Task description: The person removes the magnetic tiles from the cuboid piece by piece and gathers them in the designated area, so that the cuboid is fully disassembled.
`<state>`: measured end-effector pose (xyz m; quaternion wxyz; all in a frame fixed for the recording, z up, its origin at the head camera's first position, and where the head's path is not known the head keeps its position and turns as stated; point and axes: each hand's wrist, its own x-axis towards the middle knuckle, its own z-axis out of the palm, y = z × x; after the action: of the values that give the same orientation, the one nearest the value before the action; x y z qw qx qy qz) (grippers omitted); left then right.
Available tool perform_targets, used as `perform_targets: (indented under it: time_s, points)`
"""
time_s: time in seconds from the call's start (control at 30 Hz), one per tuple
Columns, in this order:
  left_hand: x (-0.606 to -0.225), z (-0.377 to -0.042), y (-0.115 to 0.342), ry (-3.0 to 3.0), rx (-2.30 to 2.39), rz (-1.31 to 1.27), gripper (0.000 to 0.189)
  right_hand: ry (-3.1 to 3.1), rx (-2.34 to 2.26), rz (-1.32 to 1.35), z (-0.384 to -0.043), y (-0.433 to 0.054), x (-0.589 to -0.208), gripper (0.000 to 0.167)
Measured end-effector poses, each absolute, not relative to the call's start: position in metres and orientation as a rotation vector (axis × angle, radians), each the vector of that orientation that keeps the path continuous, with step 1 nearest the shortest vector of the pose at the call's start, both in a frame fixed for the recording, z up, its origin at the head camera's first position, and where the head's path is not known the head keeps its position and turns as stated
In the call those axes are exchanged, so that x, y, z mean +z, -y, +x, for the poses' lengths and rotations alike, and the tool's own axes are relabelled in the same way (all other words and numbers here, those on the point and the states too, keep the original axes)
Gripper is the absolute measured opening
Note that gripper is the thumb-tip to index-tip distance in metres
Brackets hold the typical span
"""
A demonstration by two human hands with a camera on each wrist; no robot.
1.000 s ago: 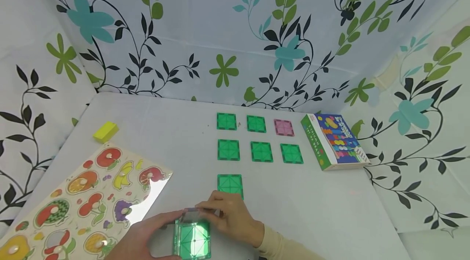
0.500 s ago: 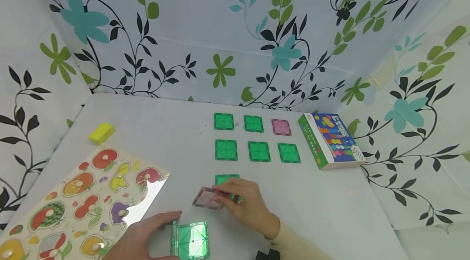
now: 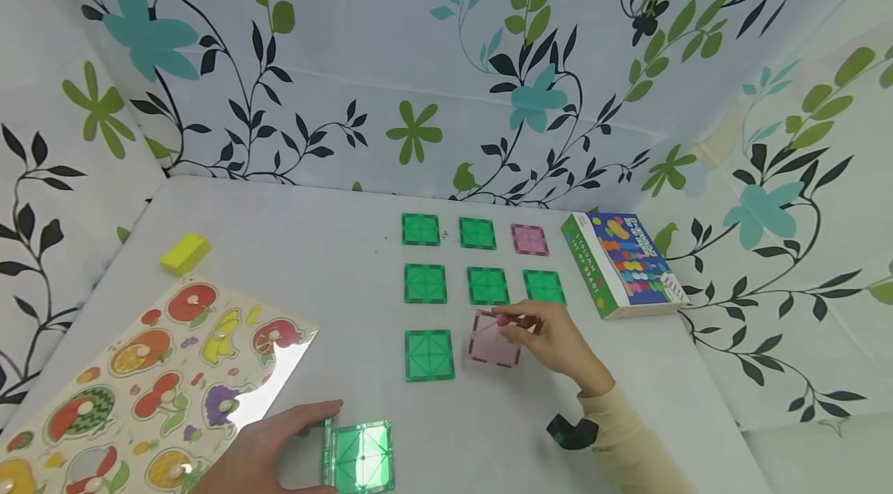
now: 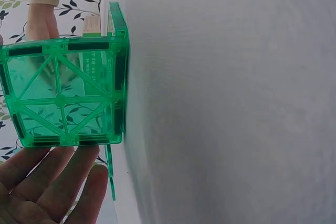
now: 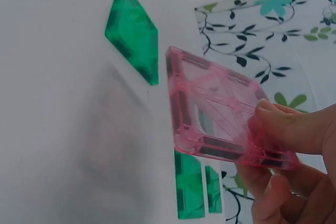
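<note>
My right hand (image 3: 561, 343) pinches a pink translucent square magnetic tile (image 3: 491, 348) by its edge, thumb on one face, fingers behind. In the right wrist view the pink tile (image 5: 220, 108) is tilted and held off the table, its shadow below. It is right of the nearest green tile (image 3: 429, 355). At the front, my left hand (image 3: 261, 447) holds an upright green tile (image 4: 60, 98) between thumb and fingers at opposite edges. Against its base is another green tile (image 3: 364, 459) with a bright glare.
Further back, several green tiles (image 3: 425, 283) and one pink tile (image 3: 529, 240) lie in rows. A bead game box (image 3: 628, 265) stands at the right. To the left are a fruit puzzle board (image 3: 174, 370) and a yellow block (image 3: 184, 253). A patterned cloth (image 3: 335, 52) rises behind the table.
My right hand has lifted the pink tile away from the green tiles at the front and carried it right and back, beside the nearest green tile. My left hand stays in place.
</note>
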<state>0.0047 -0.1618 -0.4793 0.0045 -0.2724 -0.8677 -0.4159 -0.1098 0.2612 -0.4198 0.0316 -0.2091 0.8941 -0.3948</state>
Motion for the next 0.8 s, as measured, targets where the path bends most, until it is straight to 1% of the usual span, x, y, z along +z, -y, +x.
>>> perform_targets:
  time_s: [0.23, 0.37, 0.6, 0.8]
  points:
    - [-0.481, 0.004, 0.163, 2.718, -1.318, -0.862, 0.085, -2.485, -1.172, -0.408, -0.131, -0.290, -0.441, 0.025]
    - [-0.481, 0.004, 0.162, 2.707, -1.296, -0.867, 0.086, -2.437, -1.154, -0.358, -0.136, -0.296, -0.455, 0.026]
    - [-0.483, 0.004, 0.162, 2.696, -1.280, -0.875, 0.085, -2.534, -1.028, -0.410, -0.138, -0.292, -0.467, 0.023]
    - [-0.484, 0.003, 0.162, 2.694, -1.234, -0.874, 0.085, -2.671, -0.901, -0.590, -0.136, -0.283, -0.465, 0.023]
